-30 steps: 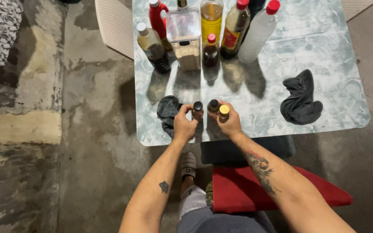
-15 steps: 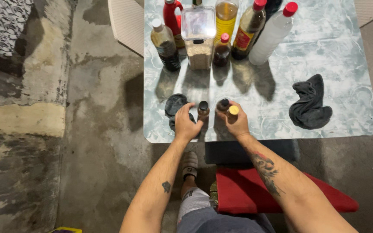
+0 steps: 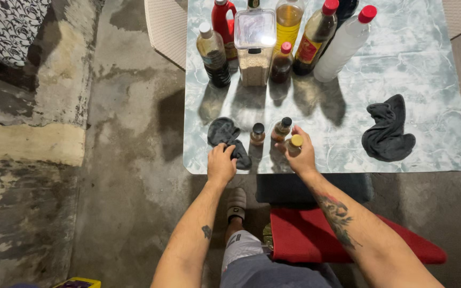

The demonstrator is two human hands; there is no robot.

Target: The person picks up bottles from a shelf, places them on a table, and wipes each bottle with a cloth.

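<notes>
- Gripping the small yellow-capped bottle near the near edge of the marbled table, the right hand has its fingers curled around the glass; a loose hold or a sideways tug could, I judge, send it over that edge onto the concrete floor.
- Two small dark-capped bottles stand upright just beside that hand, toward the left; a knuckle brushing them could topple either one, as they are narrow.
- The left hand rests on the dark grey cloth at the near left corner, fingers bent down onto it; whether they pinch the fabric I cannot tell. The cloth lies just beside the nearest small bottle, so dragging it could catch that bottle's base.
- Part of that cloth lies close to the table's near edge and could slide off.
- Tall bottles and a clear lidded container crowd the far edge; a long reach could knock them.
- Another dark cloth lies well apart, toward the right edge.
</notes>
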